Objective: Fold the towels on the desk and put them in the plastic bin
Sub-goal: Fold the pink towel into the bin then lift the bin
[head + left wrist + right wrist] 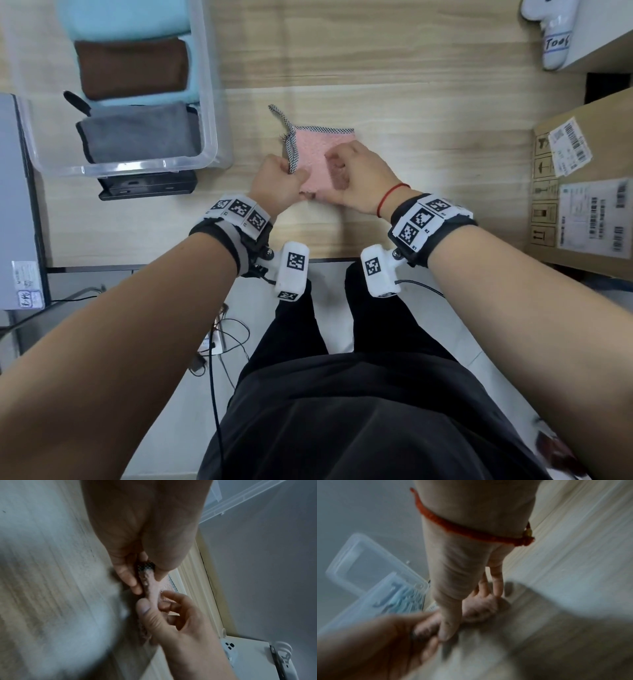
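folding is in hand: the left hand (279, 178) pinches the pink towel's (317, 147) checked edge; the right hand (359, 178) grips its near edge with curled fingers. next it likely needs lifting left into the plastic bin (209, 102).

A light wood-grain desk (394, 68) carries everything here. At its left end stands a clear plastic bin (209, 113), its near wall close to the desk's front edge; a flat black device (147, 186) lies on the desk touching that near wall. Near the middle of the desk lies a small pink towel (317, 150) with black-and-white checked trim, a loose strip of the trim trailing off its far left corner onto the wood. At the right end sits a brown cardboard box (582, 192) with shipping labels on top, well apart from the towel. At the far left lies a grey flat object (17, 205), beside the bin
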Demonstrator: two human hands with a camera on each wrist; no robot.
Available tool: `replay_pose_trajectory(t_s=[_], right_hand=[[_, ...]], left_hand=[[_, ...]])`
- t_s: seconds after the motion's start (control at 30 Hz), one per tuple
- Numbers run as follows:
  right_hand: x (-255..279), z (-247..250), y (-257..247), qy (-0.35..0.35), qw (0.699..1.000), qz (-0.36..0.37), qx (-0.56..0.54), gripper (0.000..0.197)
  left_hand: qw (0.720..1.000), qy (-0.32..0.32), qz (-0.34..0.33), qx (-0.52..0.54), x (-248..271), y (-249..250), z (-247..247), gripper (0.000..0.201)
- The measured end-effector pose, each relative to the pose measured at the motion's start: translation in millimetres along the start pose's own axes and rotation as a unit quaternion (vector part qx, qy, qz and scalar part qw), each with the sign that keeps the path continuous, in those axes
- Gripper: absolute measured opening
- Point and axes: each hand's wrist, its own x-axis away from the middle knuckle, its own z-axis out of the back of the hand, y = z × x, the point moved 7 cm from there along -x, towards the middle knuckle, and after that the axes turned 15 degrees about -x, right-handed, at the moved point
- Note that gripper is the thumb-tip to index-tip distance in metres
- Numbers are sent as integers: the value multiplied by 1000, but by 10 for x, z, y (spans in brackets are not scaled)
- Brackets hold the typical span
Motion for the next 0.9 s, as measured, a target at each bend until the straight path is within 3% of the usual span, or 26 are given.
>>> replay_pose_trajectory(t_s=[0.1,0.2,0.3,0.4,0.53,0.6,0.67,0.73,0.8,0.87,0.9], right_hand=[[128,-53,-11,5,996,29,89,95],[173,-92,-32,34,984,44,171,77],[146,-63,-62,70,981,50,173,48],[101,2,-23,75,981,41,175,38],[30,55,80,53,990,21,125,33],[4,109,118,63,996,5,63,24],[-49,159,180,68,997,-21,5,19],[-125,188,227,60,997,-42,-16,17],[-195,213,251,52,997,-48,-17,19],[-231,250,246,50,997,-50,-21,22],[-241,270,243,52,997,-52,-24,26]], left_hand=[[997,4,-16,79,30,36,-13,33],[996,-13,-35,80,56,94,-17,31],[995,-49,-19,89,70,125,-34,24],[994,-79,10,71,63,86,-27,21],[995,-88,17,-33,33,47,10,31],[986,-101,-43,-125,66,99,40,33],[937,-119,-138,-298,96,133,43,51],[879,-119,-187,-423,62,98,52,73],[863,-77,-207,-455,0,124,84,62],[874,-18,-211,-437,-42,211,121,37],[887,2,-205,-414,-80,223,133,34]])
